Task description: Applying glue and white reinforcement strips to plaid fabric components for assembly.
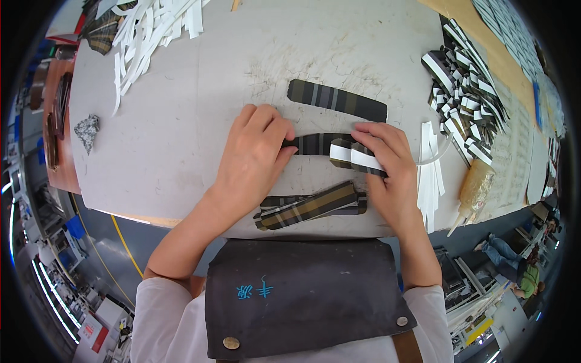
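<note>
A dark striped fabric strip point(311, 144) lies crosswise on the grey worktable point(200, 103) between my hands. My left hand point(254, 154) pinches its left end between thumb and curled fingers. At the other end, the fingers of my right hand point(392, 157) close over the strip and over a shorter dark piece with white bands point(341, 153). The right thumb is mostly hidden. Just beyond lies another striped strip point(336, 100), flat and touched by neither hand. Nearer to me, several striped strips point(308, 206) rest in a loose, crossed stack.
Long white strips point(160, 27) are heaped at the far left; more white strips point(428, 181) lie right of my right hand. Farther right are a pile of black-and-white pieces point(463, 91) and a yellowish squeeze bottle point(475, 184). A speckled grey lump point(86, 132) sits left. Another person point(526, 272) is at right.
</note>
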A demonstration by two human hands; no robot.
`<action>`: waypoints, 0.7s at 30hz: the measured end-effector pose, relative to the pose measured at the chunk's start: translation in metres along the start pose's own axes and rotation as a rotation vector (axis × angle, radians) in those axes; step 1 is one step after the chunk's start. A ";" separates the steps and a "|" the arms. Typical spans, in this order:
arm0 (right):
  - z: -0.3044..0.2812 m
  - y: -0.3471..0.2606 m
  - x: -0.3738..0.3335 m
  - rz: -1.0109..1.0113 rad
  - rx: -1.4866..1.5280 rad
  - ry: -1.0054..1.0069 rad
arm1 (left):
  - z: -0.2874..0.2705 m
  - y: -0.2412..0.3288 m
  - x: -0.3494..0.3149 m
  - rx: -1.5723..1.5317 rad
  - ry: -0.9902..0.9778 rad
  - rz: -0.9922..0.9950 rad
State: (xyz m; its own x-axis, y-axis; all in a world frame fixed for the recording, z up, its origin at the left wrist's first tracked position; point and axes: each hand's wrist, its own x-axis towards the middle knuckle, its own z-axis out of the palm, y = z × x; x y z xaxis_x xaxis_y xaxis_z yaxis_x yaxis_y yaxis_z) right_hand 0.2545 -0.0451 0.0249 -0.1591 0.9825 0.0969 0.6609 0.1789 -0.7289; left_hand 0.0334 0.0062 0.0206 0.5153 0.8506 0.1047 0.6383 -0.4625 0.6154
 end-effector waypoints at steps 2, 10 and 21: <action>0.000 0.003 0.003 0.005 0.020 0.010 | -0.001 -0.001 0.000 -0.017 -0.013 0.008; 0.004 0.019 0.005 0.171 0.344 0.093 | -0.009 -0.001 0.002 -0.391 -0.019 -0.102; -0.012 0.002 0.018 0.588 0.659 -0.247 | -0.016 0.004 0.003 -0.805 0.058 -0.190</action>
State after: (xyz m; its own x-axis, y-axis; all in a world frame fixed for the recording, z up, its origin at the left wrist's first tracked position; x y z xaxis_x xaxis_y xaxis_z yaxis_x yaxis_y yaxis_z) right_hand 0.2621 -0.0264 0.0337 -0.1318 0.8535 -0.5042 0.1449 -0.4865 -0.8615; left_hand 0.0287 0.0109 0.0357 0.3953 0.9180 -0.0305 0.0950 -0.0078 0.9955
